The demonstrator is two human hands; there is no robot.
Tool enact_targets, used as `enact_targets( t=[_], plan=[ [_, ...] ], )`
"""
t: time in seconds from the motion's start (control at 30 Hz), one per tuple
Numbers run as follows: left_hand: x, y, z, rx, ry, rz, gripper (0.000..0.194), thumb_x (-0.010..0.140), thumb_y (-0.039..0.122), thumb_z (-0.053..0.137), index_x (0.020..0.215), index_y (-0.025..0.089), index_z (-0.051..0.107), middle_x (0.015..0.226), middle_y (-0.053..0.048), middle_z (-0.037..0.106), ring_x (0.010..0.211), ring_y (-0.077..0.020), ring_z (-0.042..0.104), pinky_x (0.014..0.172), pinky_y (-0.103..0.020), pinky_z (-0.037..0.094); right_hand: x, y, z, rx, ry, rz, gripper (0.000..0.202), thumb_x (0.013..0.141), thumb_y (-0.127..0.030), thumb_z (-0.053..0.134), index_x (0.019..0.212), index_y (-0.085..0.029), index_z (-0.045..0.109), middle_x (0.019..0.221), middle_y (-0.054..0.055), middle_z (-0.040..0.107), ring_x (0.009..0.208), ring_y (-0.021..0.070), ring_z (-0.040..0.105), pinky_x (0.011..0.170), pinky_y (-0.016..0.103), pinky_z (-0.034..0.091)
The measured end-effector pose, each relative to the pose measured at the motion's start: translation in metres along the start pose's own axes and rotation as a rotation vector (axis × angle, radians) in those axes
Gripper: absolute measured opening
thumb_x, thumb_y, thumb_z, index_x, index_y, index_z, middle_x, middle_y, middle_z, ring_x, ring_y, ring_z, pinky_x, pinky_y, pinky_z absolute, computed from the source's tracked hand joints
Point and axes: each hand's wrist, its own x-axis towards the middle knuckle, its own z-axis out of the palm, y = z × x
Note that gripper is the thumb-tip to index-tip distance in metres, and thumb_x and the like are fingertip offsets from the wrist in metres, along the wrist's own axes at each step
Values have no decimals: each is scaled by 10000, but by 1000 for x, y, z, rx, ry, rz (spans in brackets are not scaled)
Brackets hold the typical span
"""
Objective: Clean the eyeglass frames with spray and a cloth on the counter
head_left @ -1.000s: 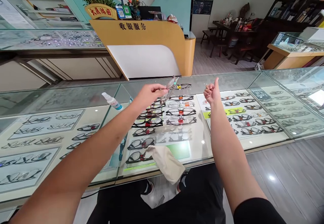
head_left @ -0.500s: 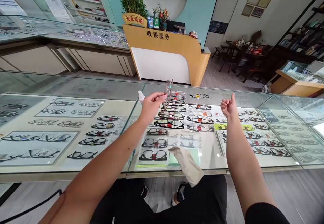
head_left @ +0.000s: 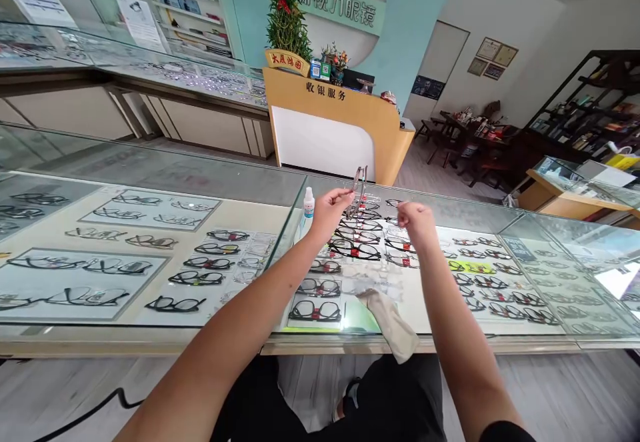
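Note:
My left hand pinches a pair of thin-framed eyeglasses and holds it upright above the glass counter. To the right, my right hand is raised with its fingers curled into a fist; nothing shows in it. Below and between the hands lie rows of dark-framed glasses with red tags, partly hidden by the hands. A small white spray bottle stands left of my left hand. A beige cloth hangs over the counter's front edge.
The glass display counter runs across in front of me, with several more eyeglasses in it on both sides. Beyond stands a wooden cashier desk with a plant. A black cable is at lower left.
My right hand has moved left toward the eyeglasses, and its raised thumb has folded in. My left hand still holds the eyeglasses. The view has shifted, showing more of the spray bottle.

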Motion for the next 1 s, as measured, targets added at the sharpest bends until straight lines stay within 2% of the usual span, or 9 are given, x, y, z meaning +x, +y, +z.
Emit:
enact_targets(
  t=[0.07,0.13,0.27,0.33,0.43,0.5,0.53,0.7,1.0],
  plan=[
    [-1,-4,2,-3,-3,2,415,776,548,900,994,204,825,625,72,342,596,-110,283,586,-302,207,-14,11,21,-56,-26,2,450,777,-258,801,426,-242,521,549,-9,564,538,131,507,531,298,436],
    [-2,-9,5,-5,-9,9,421,770,554,895,972,192,829,624,73,331,603,-109,284,601,-299,206,-22,19,29,-108,-39,11,446,795,-274,792,425,-249,544,544,-12,558,577,146,517,622,324,479],
    [-7,-17,10,17,-49,21,412,799,550,863,979,179,847,631,68,328,613,-116,293,619,-298,215,-25,25,23,-184,-41,40,446,817,-381,828,452,-247,610,596,8,636,709,187,610,849,373,531],
    [-10,-19,12,45,-61,18,396,809,539,857,982,183,851,626,67,335,610,-118,299,619,-297,219,-24,26,19,-194,-44,51,410,815,-460,851,520,-243,665,669,23,698,792,210,658,893,381,530],
    [-14,-18,14,76,-77,19,366,807,522,865,962,191,847,618,71,326,603,-119,292,619,-296,230,-23,25,21,-169,-69,35,309,792,-544,885,798,-248,792,774,7,728,802,199,644,825,362,524],
    [-17,-17,15,88,-94,20,354,810,516,862,952,192,843,616,73,323,601,-119,288,620,-297,236,-23,26,24,-144,-96,18,382,775,-577,905,965,-258,816,815,-5,722,778,181,610,781,346,517],
    [-18,-16,16,95,-105,21,349,815,511,857,952,190,842,615,74,326,602,-120,289,622,-298,240,-24,26,26,-133,-108,12,413,770,-593,911,990,-257,812,825,-6,719,771,175,599,773,342,517],
    [-24,-15,19,137,-170,11,353,817,506,847,961,183,838,602,79,349,605,-120,301,638,-300,264,-23,28,24,-94,-129,1,429,764,-616,938,905,-245,776,838,1,709,768,163,574,760,337,502],
    [-19,-21,19,111,-214,-111,382,728,511,915,905,190,808,571,94,326,583,-108,270,626,-295,231,-16,27,18,-104,-124,27,416,721,-593,965,864,-244,787,777,-8,683,726,157,533,717,338,444]
  ],
)
